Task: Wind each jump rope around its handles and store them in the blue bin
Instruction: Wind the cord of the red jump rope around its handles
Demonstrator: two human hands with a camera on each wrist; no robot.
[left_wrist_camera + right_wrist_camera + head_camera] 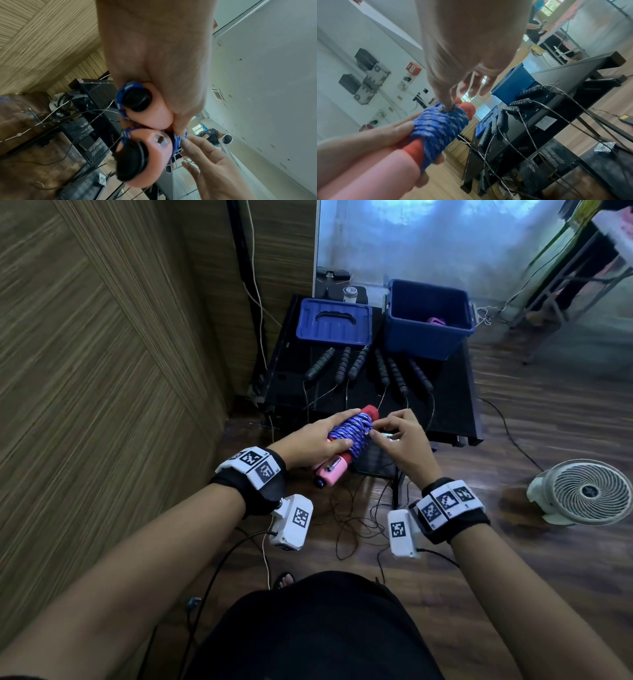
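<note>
Jump rope (pixel 349 434), blue and white cord wound tight round its two pink handles (pixel 330 470), sat in my left hand (pixel 317 441), fingers curled over the bundle, held in the air in front of the black table (pixel 452 392). My right hand (pixel 402 441) pinched the cord's end against the coil with thumb and forefinger. On the table stood the blue bin (pixel 428 320), open, something pink inside, its lid (pixel 334 320) beside it. Six black-handled ropes (pixel 368 368) lay fanned in front of them.

The lid (pixel 334 320) lies left of the bin (pixel 428 318), handles (pixel 368 368) before both.
</note>
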